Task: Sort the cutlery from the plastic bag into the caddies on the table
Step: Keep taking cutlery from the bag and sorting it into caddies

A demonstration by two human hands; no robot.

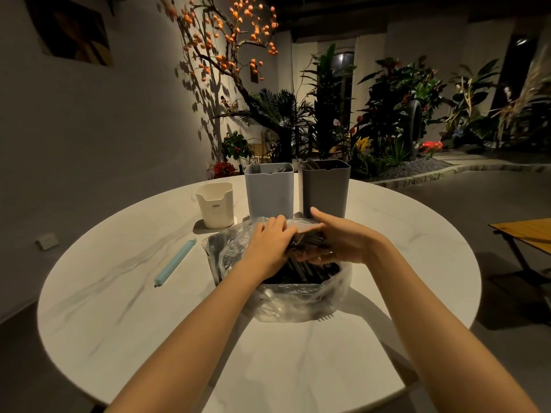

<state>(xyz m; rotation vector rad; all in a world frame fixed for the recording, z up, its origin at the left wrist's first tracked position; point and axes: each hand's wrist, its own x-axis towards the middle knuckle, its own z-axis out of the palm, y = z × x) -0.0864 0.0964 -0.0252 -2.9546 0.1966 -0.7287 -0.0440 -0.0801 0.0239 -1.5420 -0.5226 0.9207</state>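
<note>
Head view, and I start with the round white bench (119,293), which carries everything. At its middle lies the clear plastic bag (298,299), crumpled and open at the top, with a dark heap of cutlery (301,271) inside it. Behind the bag stand the caddies: a tall pale blue caddy (269,190) and a tall grey caddy (325,189) side by side, and a shorter white caddy (215,204) off to the left.

I judge the sorting begun but far from finished. Fork tines and handle tips rise above the rim of the blue caddy and some dark handles show in the grey one, yet the bag looks well filled. The white caddy shows nothing above its rim.

My left hand (269,244) lies over the top of the heap with its fingers curled down onto the pieces. My right hand (337,241) closes in from the other side, thumb up and fingers curled under a bundle of dark handles, so both seem to be gathering a bunch inside the bag.

A light blue sealing clip (176,262) lies on the bench left of the bag.

Much is hard to read. Dim light and the hands cover the heap, so I cannot sort forks from spoons or knives there, nor see the caddy bottoms.
</note>
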